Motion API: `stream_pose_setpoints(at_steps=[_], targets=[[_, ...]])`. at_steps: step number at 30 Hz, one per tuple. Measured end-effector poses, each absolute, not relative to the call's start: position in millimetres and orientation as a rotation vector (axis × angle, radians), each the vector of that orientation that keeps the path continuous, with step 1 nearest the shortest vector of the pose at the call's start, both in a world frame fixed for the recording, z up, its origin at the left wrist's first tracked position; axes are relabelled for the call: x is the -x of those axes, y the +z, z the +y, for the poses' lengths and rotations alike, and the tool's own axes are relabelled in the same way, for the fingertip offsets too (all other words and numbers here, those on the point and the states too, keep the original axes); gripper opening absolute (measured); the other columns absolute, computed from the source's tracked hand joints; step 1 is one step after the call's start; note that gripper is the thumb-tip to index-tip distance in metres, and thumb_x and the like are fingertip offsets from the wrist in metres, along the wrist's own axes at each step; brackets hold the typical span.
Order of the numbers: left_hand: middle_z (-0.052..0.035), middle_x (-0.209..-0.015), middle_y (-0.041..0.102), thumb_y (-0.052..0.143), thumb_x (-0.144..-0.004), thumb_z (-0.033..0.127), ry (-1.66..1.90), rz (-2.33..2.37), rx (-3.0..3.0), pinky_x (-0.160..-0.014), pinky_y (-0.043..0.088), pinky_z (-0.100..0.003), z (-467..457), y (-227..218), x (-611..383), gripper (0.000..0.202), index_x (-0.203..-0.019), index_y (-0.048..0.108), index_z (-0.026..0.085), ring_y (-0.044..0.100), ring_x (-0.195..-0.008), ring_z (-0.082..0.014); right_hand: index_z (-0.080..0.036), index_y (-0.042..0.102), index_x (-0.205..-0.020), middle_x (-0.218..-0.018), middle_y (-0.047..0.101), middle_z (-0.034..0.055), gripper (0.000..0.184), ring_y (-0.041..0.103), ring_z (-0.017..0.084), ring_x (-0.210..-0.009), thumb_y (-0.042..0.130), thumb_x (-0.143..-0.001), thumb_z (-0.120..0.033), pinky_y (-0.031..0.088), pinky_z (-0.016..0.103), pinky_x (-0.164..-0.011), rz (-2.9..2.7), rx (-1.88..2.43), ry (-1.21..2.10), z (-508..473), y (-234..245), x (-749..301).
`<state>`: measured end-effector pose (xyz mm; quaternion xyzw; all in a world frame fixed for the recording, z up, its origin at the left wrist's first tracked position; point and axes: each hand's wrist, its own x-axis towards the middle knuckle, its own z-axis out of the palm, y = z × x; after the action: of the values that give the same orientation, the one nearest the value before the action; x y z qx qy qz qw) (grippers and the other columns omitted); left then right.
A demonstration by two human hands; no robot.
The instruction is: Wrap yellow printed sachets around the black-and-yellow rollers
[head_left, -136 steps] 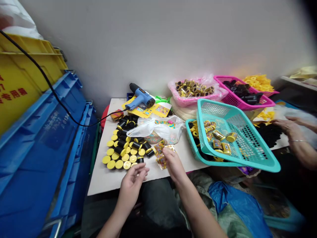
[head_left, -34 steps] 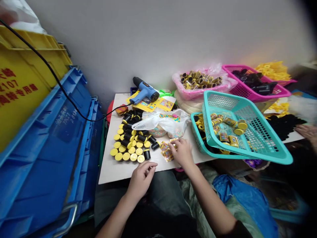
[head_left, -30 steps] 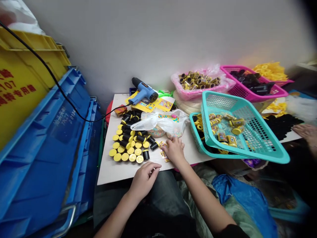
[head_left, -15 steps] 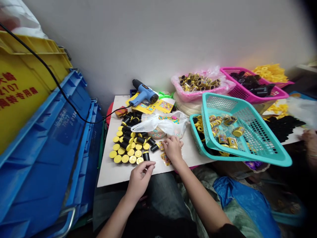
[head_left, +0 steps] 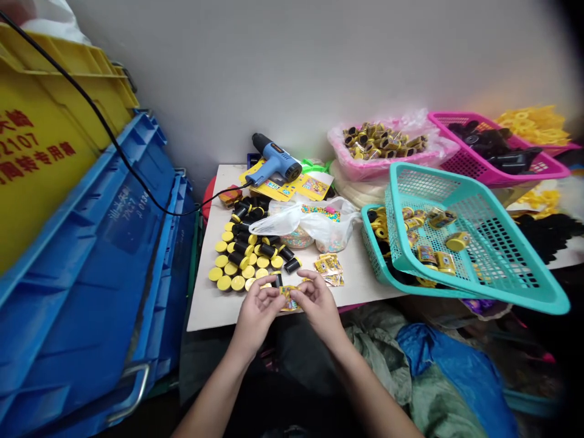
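Note:
A small yellow printed label (head_left: 289,298) is stretched between my two hands near the table's front edge. My left hand (head_left: 255,315) pinches its left side between thumb and fingers. My right hand (head_left: 320,305) pinches its right side. A little pile of similar labels (head_left: 329,267) lies on the table just beyond my right hand. Left of it, black canisters with yellow lids (head_left: 238,260) stand and lie in a cluster. One black canister (head_left: 277,280) is partly hidden behind my fingers. White plastic bags (head_left: 310,230) with colourful beads sit behind.
A blue heat gun (head_left: 276,164) lies on yellow printed cards at the back, its black cord running left. Stacked teal baskets (head_left: 542,292) with label-wrapped canisters stand right. Pink baskets (head_left: 469,163) line the wall. Large blue crates (head_left: 82,261) rise at the left.
My right hand has come back from the label pile towards my left hand. A label is now held between both hands. The view has shifted slightly.

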<state>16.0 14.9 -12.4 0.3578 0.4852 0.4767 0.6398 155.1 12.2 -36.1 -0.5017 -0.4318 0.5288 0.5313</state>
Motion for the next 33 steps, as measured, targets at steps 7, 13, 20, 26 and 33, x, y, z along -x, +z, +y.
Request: stream_pose_setpoints(at_steps=[7, 13, 20, 26, 33], targets=[[0.0013, -0.070, 0.064, 0.074, -0.063, 0.030, 1.104, 1.237, -0.828, -0.059, 0.055, -0.025, 18.1, -10.5, -8.4, 0.043, -0.102, 0.065, 0.016, 0.065, -0.067, -0.0144, -0.022, 0.059, -0.106, -0.092, 0.064, 0.0062, 0.021, 0.057, 0.021, -0.090, 0.045, -0.090, -0.025, 0.044, 0.037, -0.083, -1.686, 1.331, 0.888, 37.9, -30.8, -174.8], [-0.0057, -0.078, 0.075, 0.074, -0.062, 0.032, 1.048, 1.399, -0.894, -0.064, 0.056, -0.026, 18.4, -15.3, 3.0, 0.027, -0.083, 0.075, 0.014, 0.067, -0.069, -0.0171, -0.022, 0.064, -0.107, -0.114, 0.056, 0.0142, 0.030, 0.046, 0.031, -0.105, 0.056, -0.080, -0.015, 0.038, 0.047, -0.089, -2.272, 1.616, 0.202, 83.5, -40.5, -193.7], [-0.0049, -0.083, 0.076, 0.074, -0.063, 0.030, 1.222, 1.432, -0.937, -0.079, 0.055, -0.031, 15.7, -20.0, 10.6, 0.021, -0.080, 0.076, 0.018, 0.069, -0.081, -0.0208, -0.022, 0.057, -0.106, -0.099, 0.061, 0.0055, 0.027, 0.057, 0.020, -0.088, 0.056, -0.081, -0.031, 0.046, 0.034, -0.078, -1.694, 1.179, 0.988, 56.0, -42.1, -195.8], [-0.0049, -0.085, 0.076, 0.074, -0.062, 0.026, 1.265, 1.385, -0.956, -0.078, 0.055, -0.030, 16.9, -18.0, 4.5, 0.021, -0.082, 0.075, 0.018, 0.069, -0.082, -0.0205, -0.025, 0.060, -0.104, -0.086, 0.062, 0.0002, 0.035, 0.060, 0.013, -0.066, 0.069, -0.074, -0.040, 0.046, 0.028, -0.066, -1.035, 0.924, 1.505, 18.4, -34.3, -179.6], [-0.0062, -0.082, 0.076, 0.070, -0.068, 0.037, 1.254, 1.464, -0.926, -0.069, 0.057, -0.031, 13.8, -19.6, 6.7, 0.024, -0.079, 0.075, 0.016, 0.069, -0.077, -0.0220, -0.023, 0.063, -0.100, -0.078, 0.063, 0.0000, 0.035, 0.061, 0.015, -0.067, 0.073, -0.071, -0.039, 0.047, 0.029, -0.067, -0.940, 0.958, 1.553, 11.8, -37.1, -173.7]])
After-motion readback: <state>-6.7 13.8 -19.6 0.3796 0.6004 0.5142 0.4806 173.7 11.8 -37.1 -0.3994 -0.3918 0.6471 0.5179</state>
